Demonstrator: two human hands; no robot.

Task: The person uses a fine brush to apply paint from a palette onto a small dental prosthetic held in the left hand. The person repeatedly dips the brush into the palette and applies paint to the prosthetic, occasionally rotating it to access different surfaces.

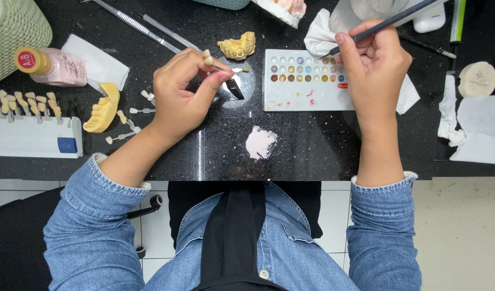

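Bright, even light falls from overhead, and the glossy black table [312, 145] throws back a soft white glare patch just beside the left hand [183, 94]. Shadows are short and faint (a dim one lies under the right hand [374, 64]). Focus is sharp across the middle, with mild wide-angle bending toward the edges and no motion blur.

Palette [304, 97] lies right of dental cast [238, 46], on table [204, 151].

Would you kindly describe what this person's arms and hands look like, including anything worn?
Both arms wear blue denim sleeves with stitched, buttoned cuffs pushed up above the wrists. The left hand and right hand are bare: no gloves, rings, watch or bracelets visible.
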